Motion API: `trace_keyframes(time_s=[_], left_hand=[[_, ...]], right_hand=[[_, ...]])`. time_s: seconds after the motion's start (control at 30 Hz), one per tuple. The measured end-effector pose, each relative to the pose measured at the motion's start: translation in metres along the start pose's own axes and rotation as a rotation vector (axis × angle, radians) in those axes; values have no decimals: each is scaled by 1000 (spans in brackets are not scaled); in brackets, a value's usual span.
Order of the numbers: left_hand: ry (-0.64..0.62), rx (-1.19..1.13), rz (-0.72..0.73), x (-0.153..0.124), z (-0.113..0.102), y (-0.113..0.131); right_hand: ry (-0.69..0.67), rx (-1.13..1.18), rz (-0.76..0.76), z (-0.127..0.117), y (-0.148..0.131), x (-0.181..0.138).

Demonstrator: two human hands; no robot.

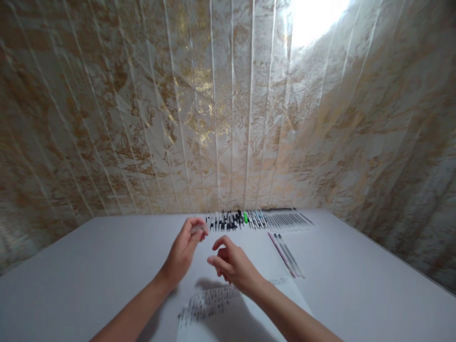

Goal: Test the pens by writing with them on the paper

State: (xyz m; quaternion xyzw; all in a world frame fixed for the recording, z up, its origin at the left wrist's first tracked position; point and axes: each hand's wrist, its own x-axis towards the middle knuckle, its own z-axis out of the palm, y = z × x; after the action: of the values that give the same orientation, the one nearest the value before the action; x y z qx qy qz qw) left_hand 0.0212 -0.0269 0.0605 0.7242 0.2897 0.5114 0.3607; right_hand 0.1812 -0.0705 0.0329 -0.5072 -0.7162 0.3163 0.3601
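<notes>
My left hand (183, 251) is raised above the white table (107, 266), left of the sheet of paper. Its fingers are curled and pressed together around something small and pale that I cannot make out. To its right, my right hand (235, 264) hovers over the top part of the paper (242, 316). The index finger and thumb are bent but apart, with nothing visible between them. Rows of dark handwriting cover the upper part of the paper. My right forearm and its shadow hide some of the sheet.
Along the back edge lies a row of dark pen parts (228, 221), with a bright green piece (245, 217) among them. Several thin clear tubes (288, 219) continue the row rightward. A pink pen (281, 254) lies beside two clear pens (291, 256). A shiny patterned curtain (160, 118) hangs behind.
</notes>
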Motion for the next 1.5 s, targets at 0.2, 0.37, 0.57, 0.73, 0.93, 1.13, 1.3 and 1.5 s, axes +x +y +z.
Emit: trace_keyframes(time_s=[0.2, 0.37, 0.57, 0.73, 0.93, 1.13, 1.3, 1.5], left_hand=[[212, -190, -6, 13, -28, 2], [146, 18, -71, 1, -30, -24], [124, 203, -63, -5, -26, -41], [4, 223, -200, -16, -10, -53], [4, 351, -191, -24, -6, -53], [-40, 373, -187, -27, -1, -55], [-108, 328, -151, -33, 4, -55], [-133, 254, -140, -32, 3, -53]], right_hand=[[-166, -480, -130, 73, -26, 25], [-232, -549, -198, 106, -31, 42], [-115, -515, -142, 53, -10, 27], [-69, -506, -65, 18, 17, 7], [86, -519, 63, 12, 39, 6], [169, -582, 217, -26, 55, 9], [129, -541, 192, -29, 58, 9], [129, -345, 143, -23, 48, 10]])
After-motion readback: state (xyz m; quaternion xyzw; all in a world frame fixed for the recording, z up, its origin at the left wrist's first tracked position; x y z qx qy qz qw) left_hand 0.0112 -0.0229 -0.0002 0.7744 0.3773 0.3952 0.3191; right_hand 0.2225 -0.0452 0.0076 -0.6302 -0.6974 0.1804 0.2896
